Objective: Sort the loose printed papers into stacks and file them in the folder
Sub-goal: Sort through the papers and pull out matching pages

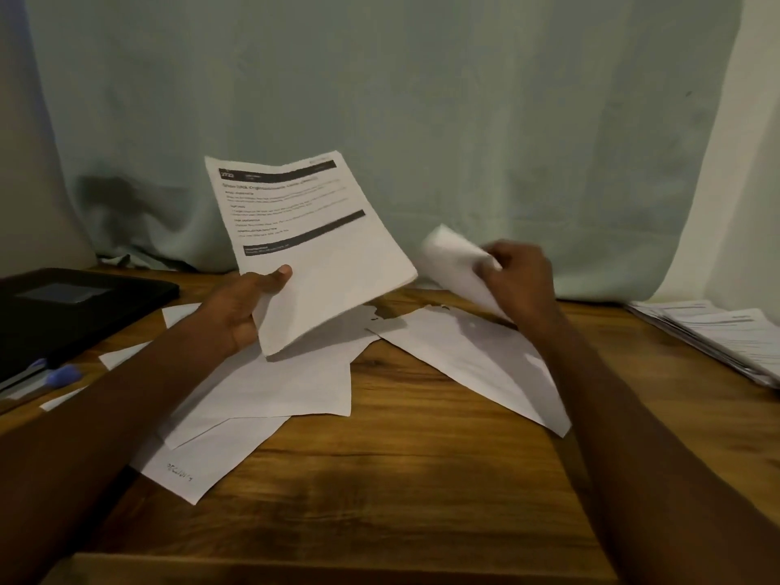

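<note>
Left hand [240, 310] holds a printed bundle [312, 247] upright above the bench [422, 479], thumb on its face, fingers curled behind. Right hand [519, 276] pinches a curled, blurred sheet [456, 259]. Loose papers [270, 394] lie beneath; black folder [71, 306] far left; sorted stack [717, 335] far right.
</note>
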Demonstrator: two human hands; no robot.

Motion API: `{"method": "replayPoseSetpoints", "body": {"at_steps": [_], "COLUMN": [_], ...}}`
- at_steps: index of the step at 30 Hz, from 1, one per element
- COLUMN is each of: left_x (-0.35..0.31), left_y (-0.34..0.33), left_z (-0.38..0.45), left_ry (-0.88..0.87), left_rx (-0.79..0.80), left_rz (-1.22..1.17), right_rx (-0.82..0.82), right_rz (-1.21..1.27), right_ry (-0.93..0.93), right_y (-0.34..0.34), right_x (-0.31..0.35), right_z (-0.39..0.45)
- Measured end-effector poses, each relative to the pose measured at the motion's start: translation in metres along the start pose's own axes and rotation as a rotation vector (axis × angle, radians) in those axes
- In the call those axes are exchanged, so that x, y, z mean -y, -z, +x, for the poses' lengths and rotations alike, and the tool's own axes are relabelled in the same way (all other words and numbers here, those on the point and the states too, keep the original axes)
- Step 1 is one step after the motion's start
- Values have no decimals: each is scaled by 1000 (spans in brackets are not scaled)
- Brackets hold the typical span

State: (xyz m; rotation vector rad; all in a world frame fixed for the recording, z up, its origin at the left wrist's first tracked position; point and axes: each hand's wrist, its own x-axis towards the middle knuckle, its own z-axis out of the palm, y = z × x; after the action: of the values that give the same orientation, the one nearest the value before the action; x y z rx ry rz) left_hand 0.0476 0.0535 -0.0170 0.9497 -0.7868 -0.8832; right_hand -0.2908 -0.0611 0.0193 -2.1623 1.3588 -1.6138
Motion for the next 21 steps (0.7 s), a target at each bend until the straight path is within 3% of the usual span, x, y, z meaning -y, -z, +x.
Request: {"method": "replayPoseSetpoints", "body": {"at_steps": [3, 6, 8, 9, 12, 13, 16, 21], "left_x": [-5, -6, -7, -8, -12, -13, -14, -11], "left_y": [-3, -5, -5, -6, -5, -3, 1, 5], "left_z": [-1, 0, -1, -2, -4, -4, -3, -3], "left_ry": [-42, -55, -60, -62, -59, -57, -44, -15], "left_rx": [7, 35, 14, -6, -54, -63, -93, -97], "left_rz": [-71, -104, -126, -138, -164, -165, -161, -151], "right_rx": [-205, -424, -423, -350, 73, 134, 102, 7], "right_rz": [625, 966, 1118, 1101, 794, 732, 686, 314], "right_ry": [-32, -137, -298, -407, -713, -789, -901, -732], "right_y": [18, 27, 24, 20, -1, -8, -16, -10], "right_x": [33, 46, 43, 40, 24, 21, 11, -10], "right_z": [5, 6, 7, 6, -7, -11, -16, -12]}}
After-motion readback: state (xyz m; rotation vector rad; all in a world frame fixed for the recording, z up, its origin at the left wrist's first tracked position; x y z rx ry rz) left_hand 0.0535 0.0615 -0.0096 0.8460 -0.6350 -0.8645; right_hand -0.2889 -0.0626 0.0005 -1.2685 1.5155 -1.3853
